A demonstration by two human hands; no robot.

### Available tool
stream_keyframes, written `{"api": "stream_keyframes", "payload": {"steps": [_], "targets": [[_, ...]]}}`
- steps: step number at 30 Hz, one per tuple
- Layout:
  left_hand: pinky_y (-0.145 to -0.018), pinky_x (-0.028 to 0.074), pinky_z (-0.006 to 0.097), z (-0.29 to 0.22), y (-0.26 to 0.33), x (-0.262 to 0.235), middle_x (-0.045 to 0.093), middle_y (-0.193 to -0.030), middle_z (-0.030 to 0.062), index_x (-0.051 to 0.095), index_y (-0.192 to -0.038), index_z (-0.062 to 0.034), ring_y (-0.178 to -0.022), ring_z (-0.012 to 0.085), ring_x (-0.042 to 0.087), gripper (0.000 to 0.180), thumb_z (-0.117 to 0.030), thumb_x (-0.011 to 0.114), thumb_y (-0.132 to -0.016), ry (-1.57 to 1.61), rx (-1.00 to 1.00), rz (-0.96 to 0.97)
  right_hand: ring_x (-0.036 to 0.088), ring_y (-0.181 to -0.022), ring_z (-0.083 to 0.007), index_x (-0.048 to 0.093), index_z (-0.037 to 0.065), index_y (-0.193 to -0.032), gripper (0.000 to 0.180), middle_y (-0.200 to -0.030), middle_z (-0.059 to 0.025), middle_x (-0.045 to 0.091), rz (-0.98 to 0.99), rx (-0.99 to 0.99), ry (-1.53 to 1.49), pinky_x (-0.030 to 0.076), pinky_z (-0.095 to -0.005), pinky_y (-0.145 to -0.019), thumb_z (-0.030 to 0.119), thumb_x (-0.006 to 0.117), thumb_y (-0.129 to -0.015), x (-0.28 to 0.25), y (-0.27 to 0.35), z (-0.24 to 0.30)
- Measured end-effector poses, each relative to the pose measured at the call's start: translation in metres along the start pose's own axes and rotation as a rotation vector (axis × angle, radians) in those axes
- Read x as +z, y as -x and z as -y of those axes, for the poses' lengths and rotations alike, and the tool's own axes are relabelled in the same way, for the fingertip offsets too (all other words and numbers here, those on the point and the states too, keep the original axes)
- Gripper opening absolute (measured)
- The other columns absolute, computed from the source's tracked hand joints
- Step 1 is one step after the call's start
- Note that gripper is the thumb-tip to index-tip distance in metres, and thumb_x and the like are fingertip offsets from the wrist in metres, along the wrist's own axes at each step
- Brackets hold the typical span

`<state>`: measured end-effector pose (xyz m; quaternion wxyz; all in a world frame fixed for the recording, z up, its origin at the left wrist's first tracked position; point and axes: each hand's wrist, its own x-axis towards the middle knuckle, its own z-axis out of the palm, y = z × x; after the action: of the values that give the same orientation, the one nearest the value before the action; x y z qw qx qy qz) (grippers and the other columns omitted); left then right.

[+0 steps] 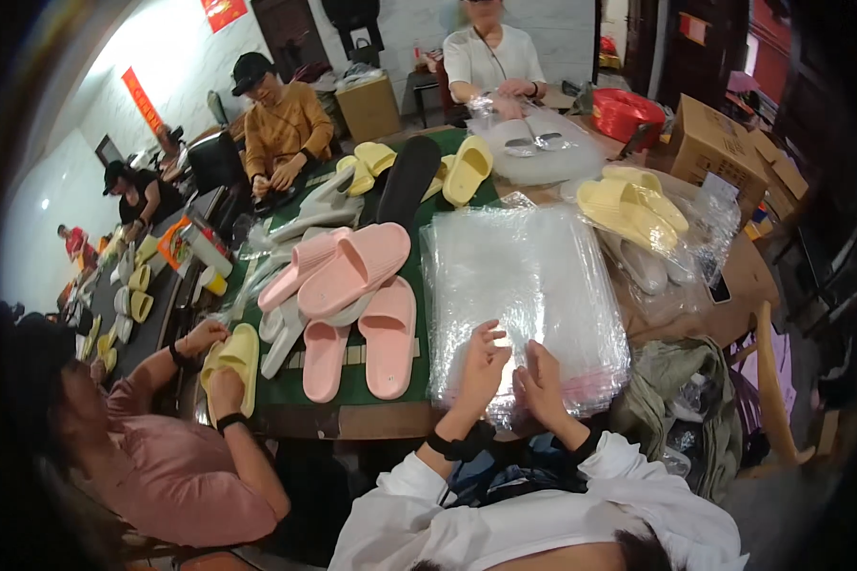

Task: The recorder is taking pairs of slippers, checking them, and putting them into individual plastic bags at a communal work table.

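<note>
Left hand [484, 369], right hand [544, 385] open, fingers bent little. Clear bag pile [500, 271] under both. Pink slippers [388, 338] on worktop [362, 422], left of hands. Yellow slippers [621, 211] ahead, to right.

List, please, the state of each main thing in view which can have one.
Clear bags, stacked flat
Left grip, open, fingers loosely bent
Right grip, open
Pink slippers, loosely piled
Yellow slippers at left, held by a person
Phone, lying flat
Cardboard box, cannot tell if shut
</note>
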<state>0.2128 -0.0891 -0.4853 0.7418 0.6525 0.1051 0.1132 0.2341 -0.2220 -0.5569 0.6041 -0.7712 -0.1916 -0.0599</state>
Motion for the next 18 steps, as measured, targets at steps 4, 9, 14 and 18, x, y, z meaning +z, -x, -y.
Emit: {"api": "stream_keyframes", "payload": {"steps": [4, 9, 14, 18], "targets": [[-0.082, 0.044, 0.027, -0.037, -0.022, -0.032, 0.051, -0.117, 0.0101, 0.043, -0.126, -0.0027, -0.094, 0.0156, 0.051, 0.045, -0.003, 0.059, -0.084, -0.073, 0.183, -0.125, 0.040, -0.120, -0.0368, 0.038, -0.003, -0.131, 0.057, -0.130, -0.0227, 0.043, 0.056, -0.013, 0.163, 0.031, -0.0431, -0.103, 0.014, 0.061, -0.082, -0.006, 0.001, 0.003], [-0.088, 0.041, 0.030, -0.087, -0.046, -0.074, 0.046, -0.119, 0.0127, 0.038, -0.130, -0.0013, -0.101, 0.0199, 0.048, 0.051, -0.002, 0.057, -0.083, -0.265, 0.254, -0.294, 0.040, -0.120, -0.0371, 0.038, -0.002, -0.132, 0.057, -0.130, -0.0226, 0.044, 0.028, -0.004, 0.107, 0.031, -0.0433, -0.103, 0.014, 0.061, -0.082, -0.003, 0.002, -0.002], [-0.096, 0.040, 0.030, -0.100, -0.079, -0.103, 0.039, -0.136, 0.0186, 0.027, -0.141, -0.0021, -0.121, 0.0272, 0.044, 0.066, -0.002, 0.059, -0.084, -0.476, 0.474, -0.394, 0.039, -0.120, -0.0373, 0.038, -0.003, -0.132, 0.059, -0.131, -0.0225, 0.043, 0.017, 0.020, 0.123, 0.030, -0.0437, -0.104, 0.015, 0.061, -0.082, -0.006, 0.002, 0.000], [-0.102, 0.037, 0.038, -0.060, -0.117, -0.162, 0.038, -0.138, 0.0255, 0.024, -0.143, 0.0002, -0.124, 0.0364, 0.043, 0.069, -0.004, 0.059, -0.083, -0.444, 0.313, -0.378, 0.038, -0.121, -0.0370, 0.037, -0.003, -0.132, 0.061, -0.131, -0.0227, 0.042, 0.070, -0.001, 0.134, 0.029, -0.0429, -0.104, 0.016, 0.062, -0.081, 0.000, 0.003, 0.018]]}}
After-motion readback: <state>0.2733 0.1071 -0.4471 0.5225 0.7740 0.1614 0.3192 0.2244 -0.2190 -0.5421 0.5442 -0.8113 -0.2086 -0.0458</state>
